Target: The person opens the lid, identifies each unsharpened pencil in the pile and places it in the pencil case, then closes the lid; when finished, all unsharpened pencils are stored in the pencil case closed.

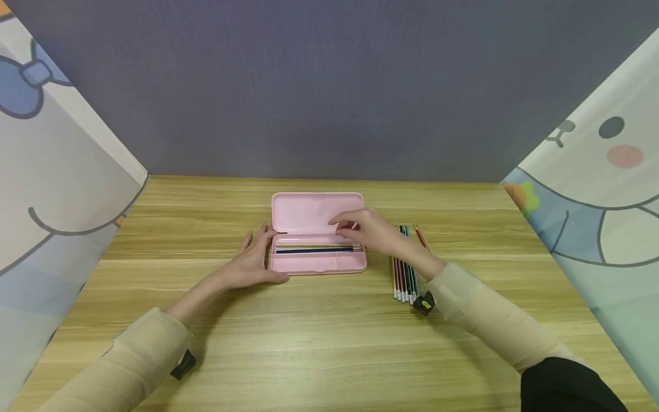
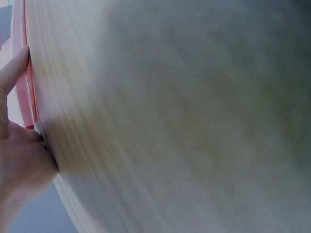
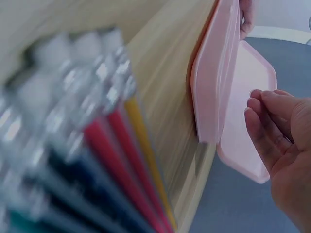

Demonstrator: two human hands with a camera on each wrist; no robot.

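Note:
A pink pencil case (image 1: pixel 305 263) lies with its lid (image 1: pixel 309 212) tipped back, away from the person. In its rear compartment are a few pencils (image 1: pixel 316 250), yellowish and dark. My left hand (image 1: pixel 252 264) holds the case's left end, thumb at the front edge and forefinger by the hinge corner; in the left wrist view a finger (image 2: pixel 15 70) touches the pink side. Over the right part of the case hovers my right hand (image 1: pixel 368 230), fingers loosely bent and tips close together. Nothing shows between those fingertips (image 3: pixel 257 99) in the right wrist view.
Right of the case, partly under my right forearm, lies a row of several pencils (image 1: pixel 404 280) with their metal ends towards the person. A reddish pencil (image 1: pixel 422 237) sits at an angle beside them. A dark grey panel (image 1: pixel 329 114) rises behind the wooden table (image 1: pixel 319 343).

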